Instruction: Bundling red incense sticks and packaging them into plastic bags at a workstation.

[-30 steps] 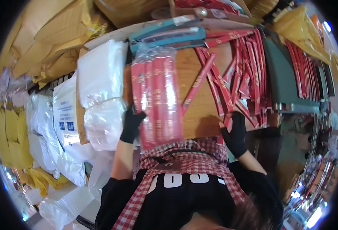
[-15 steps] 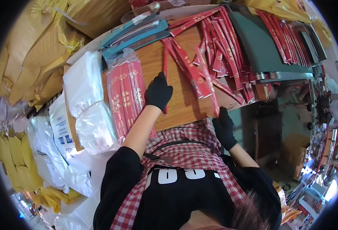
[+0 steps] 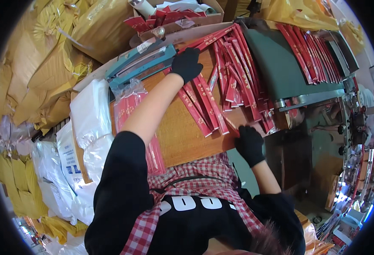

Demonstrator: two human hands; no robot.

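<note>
Long, narrow red packets with gold print lie on a wooden board (image 3: pixel 174 140). My left hand (image 3: pixel 187 66), in a black glove, is over the upper ends of a few slanting red packets (image 3: pixel 210 104); its fingertips are hidden, so its grip cannot be made out. At the board's right front edge my right hand (image 3: pixel 249 145), also gloved in black, has its fingers closed at the lower end of a red packet (image 3: pixel 231 124). A heap of loose red packets (image 3: pixel 240 72) lies to the right of my left hand.
A clear bag of red packets (image 3: pixel 127 104) and stacked clear plastic bags (image 3: pixel 89 110) lie at left. Behind are a teal tray (image 3: pixel 146 68) and a carton (image 3: pixel 212 19). A dark green conveyor belt (image 3: pixel 276 59) at right carries a row of red packets (image 3: pixel 310 55).
My left hand has moved away from me, up to the packets' far ends. Slanting packets now lie closer together. My right hand has shifted slightly, staying near the board's edge.
</note>
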